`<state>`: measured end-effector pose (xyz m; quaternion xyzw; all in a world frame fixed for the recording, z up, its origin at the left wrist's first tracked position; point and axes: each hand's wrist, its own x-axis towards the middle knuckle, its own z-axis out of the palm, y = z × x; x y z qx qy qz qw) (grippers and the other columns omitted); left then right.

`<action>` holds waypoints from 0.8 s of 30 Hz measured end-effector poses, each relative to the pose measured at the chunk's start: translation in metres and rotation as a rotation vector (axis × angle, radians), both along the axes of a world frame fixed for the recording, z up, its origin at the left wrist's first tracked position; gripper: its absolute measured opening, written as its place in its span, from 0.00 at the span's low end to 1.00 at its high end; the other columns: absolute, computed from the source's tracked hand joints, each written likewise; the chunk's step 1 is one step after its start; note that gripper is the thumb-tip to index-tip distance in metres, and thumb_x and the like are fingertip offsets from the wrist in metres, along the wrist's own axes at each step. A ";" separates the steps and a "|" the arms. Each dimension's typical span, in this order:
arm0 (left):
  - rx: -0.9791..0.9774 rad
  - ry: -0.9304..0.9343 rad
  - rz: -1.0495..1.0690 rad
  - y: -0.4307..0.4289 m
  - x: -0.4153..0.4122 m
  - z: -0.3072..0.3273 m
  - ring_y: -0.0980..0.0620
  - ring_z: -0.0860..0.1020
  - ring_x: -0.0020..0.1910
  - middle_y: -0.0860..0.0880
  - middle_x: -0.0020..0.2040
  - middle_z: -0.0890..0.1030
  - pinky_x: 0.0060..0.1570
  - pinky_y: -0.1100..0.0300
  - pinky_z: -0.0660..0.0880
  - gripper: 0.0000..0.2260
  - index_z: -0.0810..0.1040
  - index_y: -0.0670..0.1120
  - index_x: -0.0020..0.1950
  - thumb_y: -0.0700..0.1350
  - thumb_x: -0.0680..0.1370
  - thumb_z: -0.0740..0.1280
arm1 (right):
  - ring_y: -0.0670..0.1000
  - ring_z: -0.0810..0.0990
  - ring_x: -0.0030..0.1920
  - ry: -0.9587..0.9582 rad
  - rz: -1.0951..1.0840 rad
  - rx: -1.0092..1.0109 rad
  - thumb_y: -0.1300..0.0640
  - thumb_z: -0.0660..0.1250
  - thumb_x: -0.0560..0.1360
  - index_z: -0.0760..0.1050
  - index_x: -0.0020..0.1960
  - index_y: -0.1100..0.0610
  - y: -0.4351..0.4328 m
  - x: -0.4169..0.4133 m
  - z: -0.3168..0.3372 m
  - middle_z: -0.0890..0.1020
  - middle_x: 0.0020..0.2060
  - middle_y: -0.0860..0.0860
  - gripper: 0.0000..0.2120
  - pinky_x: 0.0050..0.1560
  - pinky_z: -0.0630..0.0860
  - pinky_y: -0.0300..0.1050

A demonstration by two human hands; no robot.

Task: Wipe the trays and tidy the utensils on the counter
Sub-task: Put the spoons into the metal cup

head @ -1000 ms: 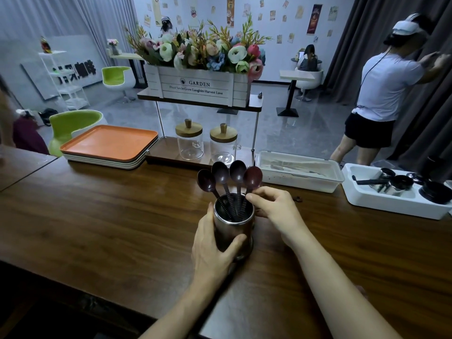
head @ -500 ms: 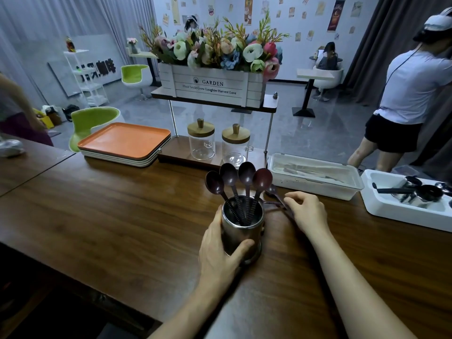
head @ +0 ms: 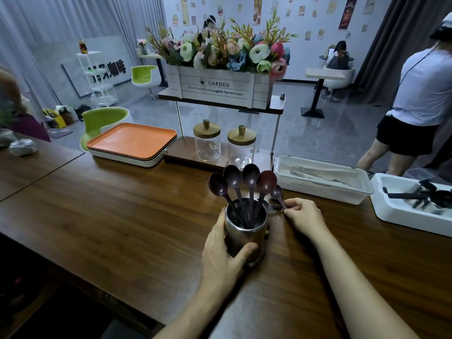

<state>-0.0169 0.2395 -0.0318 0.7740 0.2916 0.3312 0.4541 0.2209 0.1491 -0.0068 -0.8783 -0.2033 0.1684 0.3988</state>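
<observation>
Spoons (head: 245, 182) are the job at this moment: four dark ones stand bowl-up in the steel cup (head: 245, 226) near the front of the wooden counter (head: 122, 216), fanned out with their thin handles crossing inside it. A fifth spoon (head: 276, 193) lies just beside the cup on the right, and your right hand (head: 303, 217) has its fingertips pinched on the handle; whether it is clear of the counter is hard to tell from this angle. Your left hand (head: 221, 255) wraps the cup, thumb across the front wall, fingers out of sight behind.

They look like light, stiff plastic or wood, so expect almost no weight and little give. The handles seem ribbed, which should help the pinch, but they are slim and could roll between your fingers. Hold low on the handle, near the middle, and steer the tail end into the cup. The cup looks smooth and top-heavy with spoons leaning outward, so keep your left grip firm. The orange trays (head: 132, 143) sit stacked well apart at the back left.
</observation>
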 end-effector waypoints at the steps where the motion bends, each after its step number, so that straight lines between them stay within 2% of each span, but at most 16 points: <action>1: 0.002 0.000 -0.002 0.000 0.000 0.000 0.59 0.70 0.73 0.63 0.74 0.71 0.70 0.49 0.72 0.43 0.60 0.59 0.81 0.65 0.69 0.73 | 0.52 0.84 0.47 0.068 0.005 0.081 0.59 0.71 0.76 0.83 0.53 0.49 -0.001 -0.002 0.003 0.85 0.43 0.49 0.09 0.50 0.81 0.49; 4: 0.003 -0.004 0.010 0.000 0.000 -0.001 0.58 0.72 0.71 0.63 0.73 0.72 0.67 0.51 0.74 0.43 0.62 0.60 0.80 0.66 0.68 0.74 | 0.52 0.84 0.45 0.261 0.065 0.258 0.63 0.68 0.76 0.85 0.49 0.51 -0.004 -0.013 0.017 0.87 0.44 0.53 0.10 0.45 0.80 0.46; 7: 0.017 -0.007 0.035 0.000 0.000 -0.002 0.59 0.73 0.67 0.66 0.69 0.72 0.64 0.53 0.75 0.44 0.64 0.60 0.78 0.66 0.65 0.75 | 0.51 0.80 0.44 0.278 0.104 0.335 0.62 0.66 0.76 0.86 0.49 0.51 -0.009 -0.024 0.032 0.87 0.48 0.54 0.11 0.41 0.76 0.45; 9: 0.034 0.003 0.038 0.000 0.000 -0.002 0.59 0.73 0.66 0.65 0.67 0.73 0.64 0.52 0.75 0.45 0.65 0.58 0.78 0.68 0.64 0.75 | 0.49 0.77 0.41 0.290 0.098 0.387 0.63 0.66 0.76 0.85 0.48 0.54 -0.011 -0.033 0.044 0.86 0.42 0.52 0.10 0.38 0.74 0.42; 11: 0.046 0.010 0.039 0.000 0.000 -0.002 0.56 0.73 0.67 0.60 0.67 0.74 0.65 0.49 0.74 0.46 0.66 0.54 0.78 0.70 0.64 0.73 | 0.46 0.74 0.34 0.335 0.115 0.460 0.64 0.65 0.77 0.83 0.47 0.56 -0.015 -0.042 0.056 0.79 0.32 0.48 0.09 0.32 0.71 0.37; 12: 0.051 0.010 0.039 -0.001 0.000 -0.001 0.55 0.73 0.67 0.57 0.67 0.74 0.65 0.48 0.74 0.46 0.67 0.53 0.78 0.71 0.64 0.73 | 0.45 0.72 0.32 0.353 0.122 0.494 0.65 0.64 0.77 0.82 0.47 0.56 -0.017 -0.047 0.063 0.77 0.31 0.47 0.09 0.31 0.71 0.36; 16: 0.042 -0.004 0.025 -0.002 -0.002 0.002 0.56 0.72 0.67 0.58 0.67 0.74 0.65 0.48 0.73 0.48 0.67 0.53 0.77 0.77 0.64 0.69 | 0.48 0.77 0.35 0.399 0.155 0.621 0.63 0.65 0.79 0.80 0.47 0.58 -0.025 -0.064 0.090 0.78 0.35 0.51 0.05 0.34 0.76 0.38; 20: 0.021 -0.014 0.017 -0.002 -0.003 0.000 0.57 0.71 0.68 0.58 0.68 0.74 0.66 0.49 0.73 0.45 0.67 0.54 0.77 0.71 0.65 0.73 | 0.50 0.80 0.38 0.408 0.137 0.737 0.61 0.68 0.79 0.79 0.49 0.59 -0.027 -0.076 0.108 0.80 0.39 0.54 0.02 0.37 0.81 0.42; 24: 0.040 0.010 0.012 -0.002 -0.005 0.000 0.56 0.71 0.68 0.58 0.69 0.75 0.66 0.54 0.71 0.45 0.66 0.54 0.79 0.70 0.65 0.71 | 0.51 0.82 0.39 0.356 0.026 0.841 0.62 0.68 0.80 0.78 0.50 0.60 -0.025 -0.080 0.112 0.83 0.39 0.54 0.01 0.41 0.84 0.43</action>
